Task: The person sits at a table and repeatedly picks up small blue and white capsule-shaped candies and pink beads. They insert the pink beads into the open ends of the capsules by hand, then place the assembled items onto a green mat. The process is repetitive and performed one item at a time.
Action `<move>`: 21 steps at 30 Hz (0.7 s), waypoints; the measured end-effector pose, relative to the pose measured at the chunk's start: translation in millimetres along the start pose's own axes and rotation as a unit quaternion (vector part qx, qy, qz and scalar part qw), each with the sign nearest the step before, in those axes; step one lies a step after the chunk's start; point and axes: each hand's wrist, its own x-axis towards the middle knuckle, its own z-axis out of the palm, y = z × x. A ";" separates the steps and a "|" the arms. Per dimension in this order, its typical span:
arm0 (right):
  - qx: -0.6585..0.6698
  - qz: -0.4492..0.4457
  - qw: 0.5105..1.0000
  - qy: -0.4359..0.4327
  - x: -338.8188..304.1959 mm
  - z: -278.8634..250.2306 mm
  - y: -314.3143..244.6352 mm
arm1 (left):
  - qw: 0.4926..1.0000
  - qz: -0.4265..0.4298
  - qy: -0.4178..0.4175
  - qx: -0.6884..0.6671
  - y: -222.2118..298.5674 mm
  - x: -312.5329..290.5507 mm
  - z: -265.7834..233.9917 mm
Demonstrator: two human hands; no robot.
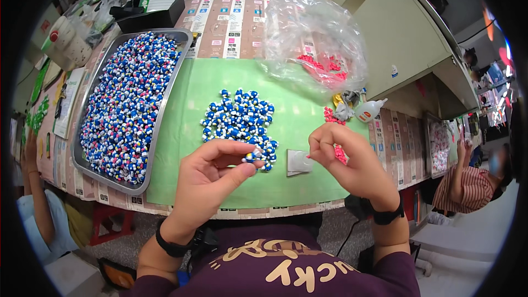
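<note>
My left hand pinches a small blue-and-white figurine between thumb and fingertips, over the green mat. My right hand is closed in a pinch to the right, with a tiny pink piece at its fingertips. Between the hands lies a small whitish square pad. Just beyond my left hand, a loose pile of similar figurines covers the middle of the mat. Small pink pieces lie partly hidden behind my right hand.
A metal tray heaped with figurines stands at left. Behind the mat sits a clear plastic bag with pink pieces. A white squeeze bottle lies by crumpled foil. A metal cabinet borders the right; other people sit at both sides.
</note>
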 end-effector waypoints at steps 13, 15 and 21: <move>0.026 -0.131 0.980 0.146 1.9 37.1 -27.6 | 0.992 0.126 -0.015 0.003 -2.9 1.3 32.0; 0.007 -0.134 0.979 0.151 0.2 38.9 -28.9 | 0.990 0.138 -0.003 0.027 -4.4 -1.2 35.1; 0.029 -0.157 0.964 0.211 4.6 57.7 -17.9 | 0.932 0.255 0.067 0.247 -9.0 -1.2 31.1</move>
